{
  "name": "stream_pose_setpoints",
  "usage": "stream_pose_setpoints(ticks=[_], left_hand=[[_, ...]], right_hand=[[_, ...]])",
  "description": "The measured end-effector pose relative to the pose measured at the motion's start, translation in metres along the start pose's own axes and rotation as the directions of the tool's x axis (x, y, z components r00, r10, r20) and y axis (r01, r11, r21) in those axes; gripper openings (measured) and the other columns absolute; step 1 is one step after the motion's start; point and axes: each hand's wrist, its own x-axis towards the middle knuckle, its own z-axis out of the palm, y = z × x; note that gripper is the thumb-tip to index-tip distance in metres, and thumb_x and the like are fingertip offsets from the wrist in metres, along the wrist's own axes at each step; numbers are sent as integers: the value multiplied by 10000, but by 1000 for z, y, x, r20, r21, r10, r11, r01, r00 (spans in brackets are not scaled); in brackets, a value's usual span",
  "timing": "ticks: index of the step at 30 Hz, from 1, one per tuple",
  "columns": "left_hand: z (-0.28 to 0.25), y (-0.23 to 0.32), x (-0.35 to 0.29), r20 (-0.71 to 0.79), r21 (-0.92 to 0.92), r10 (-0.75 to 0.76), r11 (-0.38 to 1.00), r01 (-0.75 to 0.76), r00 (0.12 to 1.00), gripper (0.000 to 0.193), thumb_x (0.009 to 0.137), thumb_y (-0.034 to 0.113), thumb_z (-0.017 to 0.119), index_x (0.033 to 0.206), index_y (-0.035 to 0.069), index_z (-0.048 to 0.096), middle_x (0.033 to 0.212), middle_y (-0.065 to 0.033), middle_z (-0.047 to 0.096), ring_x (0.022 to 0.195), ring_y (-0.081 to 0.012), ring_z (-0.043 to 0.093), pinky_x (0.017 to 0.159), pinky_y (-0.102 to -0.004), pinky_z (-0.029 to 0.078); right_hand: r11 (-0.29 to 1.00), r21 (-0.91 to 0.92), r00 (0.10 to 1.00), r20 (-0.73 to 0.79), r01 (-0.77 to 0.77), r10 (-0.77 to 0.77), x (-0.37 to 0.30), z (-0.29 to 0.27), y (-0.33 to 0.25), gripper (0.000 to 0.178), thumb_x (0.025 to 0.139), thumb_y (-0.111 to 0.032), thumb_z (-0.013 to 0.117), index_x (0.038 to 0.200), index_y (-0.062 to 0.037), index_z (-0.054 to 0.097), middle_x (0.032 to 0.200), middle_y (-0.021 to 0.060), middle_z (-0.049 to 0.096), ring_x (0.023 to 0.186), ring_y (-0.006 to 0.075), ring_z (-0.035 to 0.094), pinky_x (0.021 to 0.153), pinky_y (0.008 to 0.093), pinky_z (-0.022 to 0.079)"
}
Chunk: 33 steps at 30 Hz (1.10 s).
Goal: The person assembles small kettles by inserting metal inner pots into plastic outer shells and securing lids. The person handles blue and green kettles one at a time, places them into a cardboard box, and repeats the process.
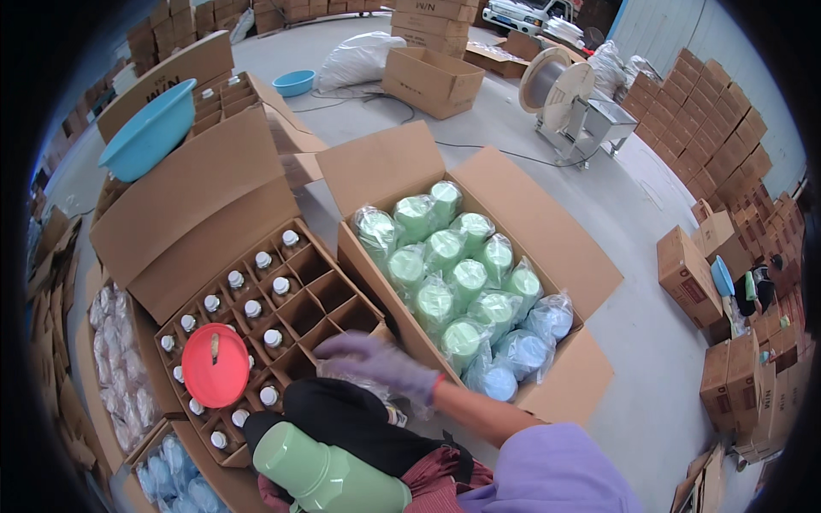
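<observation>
My right hand, in a purple glove, reaches leftward over the near right corner of a divided carton. Its fingers are smeared by motion. Clear plastic film shows under the palm; whether I grip it cannot be made out. A pale green thermos flask lies tilted across my lap, beside my dark-clad knee. My left hand does not show. White-capped bottles stand in many of the carton's cells, and a red round lid or dish rests on some of them.
To the right, an open carton holds bagged green flasks and several blue ones. Bagged parts fill boxes at left. A blue basin leans on a carton behind. Farther off stand a cable reel and stacked cartons.
</observation>
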Motion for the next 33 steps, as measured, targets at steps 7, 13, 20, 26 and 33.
stream_pose_setpoints(ticks=[7,13,20,26,33], left_hand=[[-55,-33,35,-311,-243,-740,669,703,596,464,1050,292,516,1411,1,527,1381,-193,570,1261,-352,550,1113,-468,406],[-7,-96,22,10,-695,-888,323,642,459,567,1058,374,520,1470,-10,453,1429,-193,533,1264,-307,536,1086,-425,434],[0,-130,2,-25,-831,-952,190,523,305,502,1045,264,543,1439,-37,463,1392,-172,554,1201,-304,575,1046,-418,472],[-26,-112,150,-360,-747,-771,575,332,525,338,994,155,553,1269,-27,624,1185,-174,682,1163,-275,637,1059,-395,470],[-25,-119,247,-149,-958,-572,287,27,806,547,1000,268,592,1449,-23,483,1386,-166,576,1259,-265,574,1097,-383,437]], right_hand=[[565,-191,277,-958,-803,70,-138,-269,218,669,848,-360,726,1393,-19,539,1296,222,616,1163,363,591,1036,430,452],[623,178,202,-849,-762,489,-192,-338,281,501,870,-353,668,1231,-4,679,1109,147,697,1006,235,625,877,364,503],[874,195,364,-853,-445,375,-189,-286,185,377,918,-292,612,1153,-26,738,1105,77,693,955,166,598,884,292,460],[990,-53,974,-198,-128,115,-94,-162,12,340,995,-204,581,1271,-31,677,1292,101,627,1234,213,566,1086,325,418],[358,921,692,158,154,-705,102,-22,-149,545,1046,-403,465,1485,-79,465,1577,91,410,1415,259,426,1222,581,238]])
